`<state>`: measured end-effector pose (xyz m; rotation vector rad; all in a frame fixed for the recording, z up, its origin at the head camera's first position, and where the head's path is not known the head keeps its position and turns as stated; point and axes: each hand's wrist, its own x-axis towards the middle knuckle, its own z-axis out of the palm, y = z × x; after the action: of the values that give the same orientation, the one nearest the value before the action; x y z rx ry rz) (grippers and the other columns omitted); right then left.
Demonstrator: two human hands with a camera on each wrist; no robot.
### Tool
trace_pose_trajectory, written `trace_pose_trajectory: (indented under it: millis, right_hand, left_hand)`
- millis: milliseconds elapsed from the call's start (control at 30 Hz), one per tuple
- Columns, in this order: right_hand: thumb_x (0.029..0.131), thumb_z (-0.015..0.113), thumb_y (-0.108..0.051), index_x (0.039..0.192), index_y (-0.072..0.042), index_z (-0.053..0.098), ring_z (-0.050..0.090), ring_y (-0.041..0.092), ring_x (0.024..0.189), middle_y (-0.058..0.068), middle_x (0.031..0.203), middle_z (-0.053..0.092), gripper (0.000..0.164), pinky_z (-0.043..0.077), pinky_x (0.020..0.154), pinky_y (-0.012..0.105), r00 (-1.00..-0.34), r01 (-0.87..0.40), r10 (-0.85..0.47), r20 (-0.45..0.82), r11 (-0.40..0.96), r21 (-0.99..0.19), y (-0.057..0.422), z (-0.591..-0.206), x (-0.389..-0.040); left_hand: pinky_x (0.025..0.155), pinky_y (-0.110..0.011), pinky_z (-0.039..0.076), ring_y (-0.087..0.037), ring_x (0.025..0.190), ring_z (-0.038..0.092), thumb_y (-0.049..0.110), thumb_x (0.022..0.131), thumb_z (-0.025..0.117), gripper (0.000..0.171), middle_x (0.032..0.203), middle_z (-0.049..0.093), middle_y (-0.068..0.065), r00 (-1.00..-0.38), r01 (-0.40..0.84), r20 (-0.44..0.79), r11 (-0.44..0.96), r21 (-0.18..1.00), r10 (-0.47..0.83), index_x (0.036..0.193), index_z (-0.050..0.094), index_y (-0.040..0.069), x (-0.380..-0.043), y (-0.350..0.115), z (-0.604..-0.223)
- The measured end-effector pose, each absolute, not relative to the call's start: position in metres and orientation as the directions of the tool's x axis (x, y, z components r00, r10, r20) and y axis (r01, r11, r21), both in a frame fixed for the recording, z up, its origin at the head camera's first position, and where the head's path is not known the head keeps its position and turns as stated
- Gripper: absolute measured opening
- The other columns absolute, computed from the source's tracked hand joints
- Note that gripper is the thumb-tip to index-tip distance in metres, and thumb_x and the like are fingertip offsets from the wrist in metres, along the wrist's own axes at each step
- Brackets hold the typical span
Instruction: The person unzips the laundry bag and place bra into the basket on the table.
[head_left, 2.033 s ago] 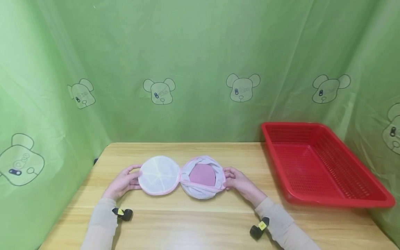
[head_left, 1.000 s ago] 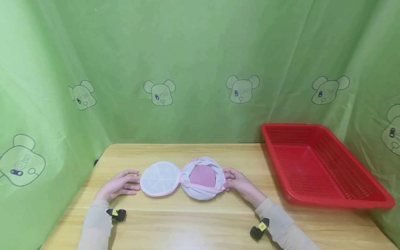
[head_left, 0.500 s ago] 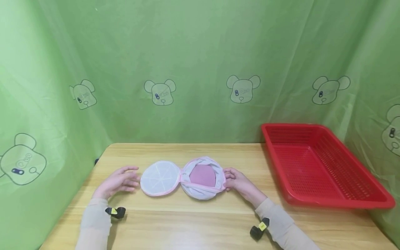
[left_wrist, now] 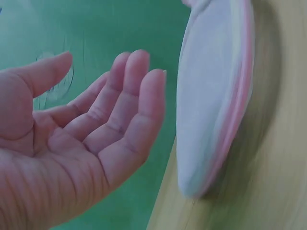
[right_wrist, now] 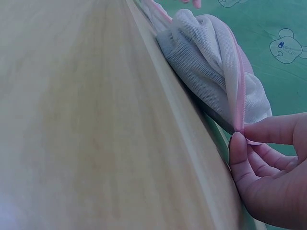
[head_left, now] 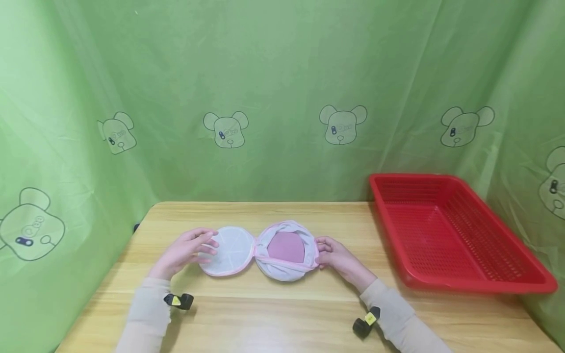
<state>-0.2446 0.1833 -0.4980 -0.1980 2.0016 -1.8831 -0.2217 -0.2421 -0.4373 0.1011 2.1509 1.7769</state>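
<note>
A white mesh laundry bag (head_left: 284,273) with pink zip trim lies unzipped on the table, its round lid (head_left: 236,250) folded out to the left. Inside the bag sits a smooth, rounded pink item (head_left: 286,246), possibly a bra cup; most of it is hidden. My left hand (head_left: 185,251) hovers over the lid's left part, fingers relaxed and slightly bent. In the left wrist view, a gap shows between those fingers and the lid. At the bag's right side, my right hand (right_wrist: 280,167) pinches the pink zip edge between thumb and forefinger.
A red plastic basket (head_left: 397,245) with slatted sides stands at the right of the wooden table (head_left: 282,323). Green curtains (head_left: 282,59) printed with bear heads hang behind and at both sides. Each wrist wears a band with a small black camera.
My left hand let go of the lid's left edge and drew back left, then came right and over the lid. The lid settled slightly lower. My right hand has kept its place.
</note>
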Motion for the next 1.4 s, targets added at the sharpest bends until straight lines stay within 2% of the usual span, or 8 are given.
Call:
trace_pose_trajectory:
  millis: [267,467,733,900,1033,1400]
  right_hand:
    - [0.076,0.062,0.007,0.135,0.009,0.036,0.061,0.013,0.079,0.002,0.097,0.063,0.065,0.052,0.066,0.023,-0.915,0.148,-0.366,-0.17,0.087,-0.985,0.183,-0.498,-0.244]
    - [0.076,0.062,0.007,0.135,0.008,0.037,0.061,0.013,0.079,0.001,0.097,0.063,0.064,0.052,0.067,0.023,-0.916,0.152,-0.36,-0.177,0.097,-0.984,0.183,-0.498,-0.245]
    - [0.076,0.062,0.008,0.136,0.009,0.036,0.061,0.013,0.08,0.002,0.098,0.062,0.065,0.053,0.067,0.023,-0.917,0.148,-0.36,-0.175,0.1,-0.984,0.183,-0.497,-0.244]
    - [0.076,0.061,0.008,0.136,0.009,0.036,0.061,0.013,0.081,0.003,0.099,0.063,0.064,0.052,0.067,0.023,-0.918,0.143,-0.357,-0.171,0.102,-0.984,0.182,-0.496,-0.244]
    - [0.076,0.061,0.008,0.135,0.009,0.037,0.061,0.015,0.081,0.003,0.098,0.062,0.064,0.052,0.067,0.023,-0.918,0.145,-0.359,-0.171,0.098,-0.985,0.182,-0.496,-0.244]
    - [0.077,0.061,0.008,0.135,0.009,0.037,0.061,0.014,0.081,0.001,0.097,0.063,0.063,0.052,0.067,0.023,-0.917,0.139,-0.363,-0.165,0.099,-0.985,0.183,-0.499,-0.245]
  left_hand:
    - [0.083,-0.039,0.059,-0.021,0.095,0.068,0.036,0.099,0.055,0.053,0.109,0.065,-0.013,-0.948,-0.161,-0.201,0.172,0.972,0.246,0.129,0.047,-0.007,-0.222,-0.204,-0.439]
    - [0.08,-0.037,0.06,-0.019,0.09,0.068,0.035,0.096,0.059,0.045,0.101,0.066,-0.007,-0.957,-0.173,-0.201,0.146,0.974,0.211,0.119,0.053,-0.003,-0.223,-0.183,-0.443]
    - [0.077,-0.036,0.06,-0.016,0.085,0.068,0.03,0.096,0.059,0.04,0.102,0.068,-0.012,-0.961,-0.168,-0.195,0.147,0.975,0.195,0.119,0.055,-0.002,-0.225,-0.162,-0.451]
    - [0.073,-0.031,0.059,-0.015,0.08,0.066,0.026,0.098,0.055,0.038,0.096,0.067,-0.009,-0.922,-0.231,-0.248,0.091,0.969,0.297,0.121,0.053,-0.004,-0.226,-0.153,-0.457]
    - [0.071,-0.029,0.058,-0.015,0.076,0.064,0.023,0.101,0.049,0.034,0.09,0.065,-0.007,-0.882,-0.279,-0.288,0.078,0.957,0.373,0.117,0.054,-0.007,-0.226,-0.147,-0.462]
    - [0.066,-0.026,0.058,-0.013,0.067,0.062,0.029,0.098,0.055,0.035,0.08,0.065,-0.006,-0.885,-0.294,-0.338,0.178,0.939,0.32,0.101,0.06,-0.006,-0.226,-0.136,-0.47]
